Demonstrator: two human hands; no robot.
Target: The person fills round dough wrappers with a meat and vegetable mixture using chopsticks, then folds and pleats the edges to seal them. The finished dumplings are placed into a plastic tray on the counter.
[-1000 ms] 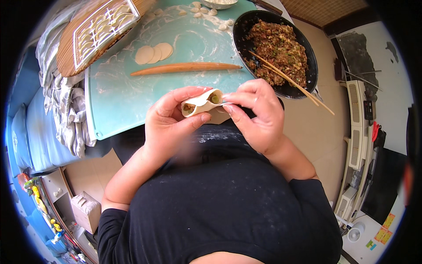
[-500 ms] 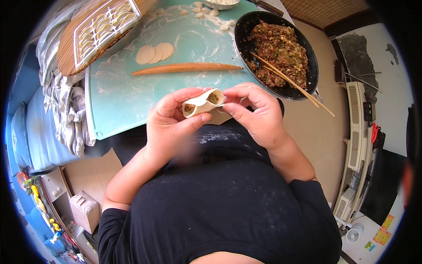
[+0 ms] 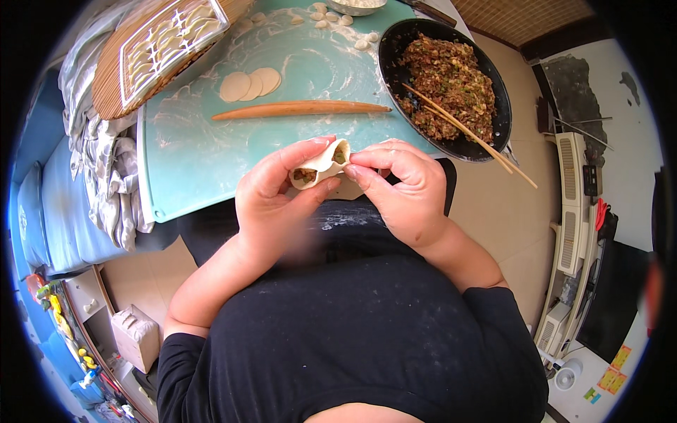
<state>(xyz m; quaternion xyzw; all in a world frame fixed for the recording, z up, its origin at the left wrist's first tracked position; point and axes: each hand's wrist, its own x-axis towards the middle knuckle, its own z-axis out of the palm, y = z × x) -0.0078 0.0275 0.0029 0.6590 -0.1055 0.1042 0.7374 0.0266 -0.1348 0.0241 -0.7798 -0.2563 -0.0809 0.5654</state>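
Note:
Between my hands, just off the near edge of the table, is a dumpling (image 3: 323, 168) folded over and pinched at its middle. Both of its ends gape, with brown-green filling showing inside. My left hand (image 3: 271, 187) holds it between thumb and fingers from the left. At its right end, the thumb and forefinger of my right hand (image 3: 405, 183) pinch the wrapper's edge. Beyond my hands a wooden rolling pin (image 3: 303, 108) lies across the floured green mat (image 3: 183, 166). Round flat wrappers (image 3: 251, 84) overlap behind the pin.
At the right stands a black pan (image 3: 386, 53) of minced filling (image 3: 451, 84), with chopsticks (image 3: 479, 141) jutting over its near rim. A tray of finished dumplings (image 3: 173, 46) rests on a round woven mat (image 3: 106, 88) at far left. Dough pieces (image 3: 331, 17) and a flour bowl (image 3: 356, 5) sit at the back.
My right hand has moved slightly left, and its thumb and forefinger have closed on the dumpling's right end. My left hand keeps its hold almost unmoved.

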